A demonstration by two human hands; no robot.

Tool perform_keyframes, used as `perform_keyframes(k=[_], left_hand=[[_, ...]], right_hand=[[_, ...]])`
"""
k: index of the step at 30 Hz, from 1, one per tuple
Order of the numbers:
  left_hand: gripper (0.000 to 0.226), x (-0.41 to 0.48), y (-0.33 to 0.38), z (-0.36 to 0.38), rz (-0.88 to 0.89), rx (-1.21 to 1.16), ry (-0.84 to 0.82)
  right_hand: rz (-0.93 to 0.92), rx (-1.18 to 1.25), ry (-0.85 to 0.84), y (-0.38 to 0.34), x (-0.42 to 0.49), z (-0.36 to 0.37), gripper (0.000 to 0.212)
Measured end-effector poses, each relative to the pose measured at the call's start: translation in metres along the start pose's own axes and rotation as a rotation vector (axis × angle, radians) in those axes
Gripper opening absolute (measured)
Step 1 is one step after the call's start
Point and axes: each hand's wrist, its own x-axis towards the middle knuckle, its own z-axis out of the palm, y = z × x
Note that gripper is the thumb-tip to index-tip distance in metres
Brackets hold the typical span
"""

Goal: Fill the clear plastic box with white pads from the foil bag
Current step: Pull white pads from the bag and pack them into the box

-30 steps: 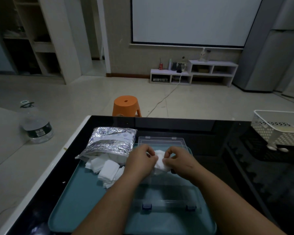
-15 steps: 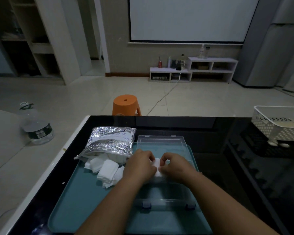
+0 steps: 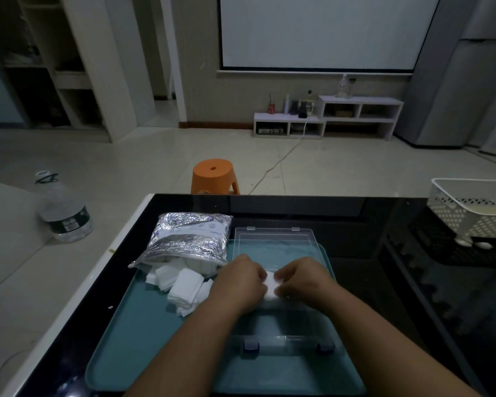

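Left hand (image 3: 238,282) and right hand (image 3: 301,279) both pinch one small white square pad (image 3: 270,283).
Shallow clear plastic box (image 3: 284,338) lies directly beneath my hands; I need only lower it.

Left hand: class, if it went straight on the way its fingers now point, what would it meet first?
The left hand would probably meet the white square pad that both hands pinch, then the right hand; depth is unclear.

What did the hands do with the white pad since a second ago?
The left hand and right hand lowered the white pad a little toward the clear box, still pinching it. The foil bag and loose pads stayed put.
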Motion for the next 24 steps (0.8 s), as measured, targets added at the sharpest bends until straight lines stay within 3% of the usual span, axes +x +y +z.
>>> perform_keyframes(k=[9,16,19,24], left_hand=[[0.037,-0.002,-0.002,-0.002,0.02,-0.054,0.025],[0.023,-0.004,-0.002,-0.003,0.052,-0.039,-0.006],[0.022,-0.005,-0.007,-0.008,0.046,-0.119,-0.009],[0.014,-0.007,-0.02,-0.021,-0.026,-0.303,0.13]], right_hand=[[-0.013,-0.053,0.006,-0.001,0.001,0.001,0.032],[-0.05,-0.127,0.049,-0.007,0.004,0.004,0.026],[-0.078,-0.142,0.084,-0.012,0.004,0.001,0.021],[-0.138,-0.121,0.135,-0.026,0.001,0.001,0.019]])
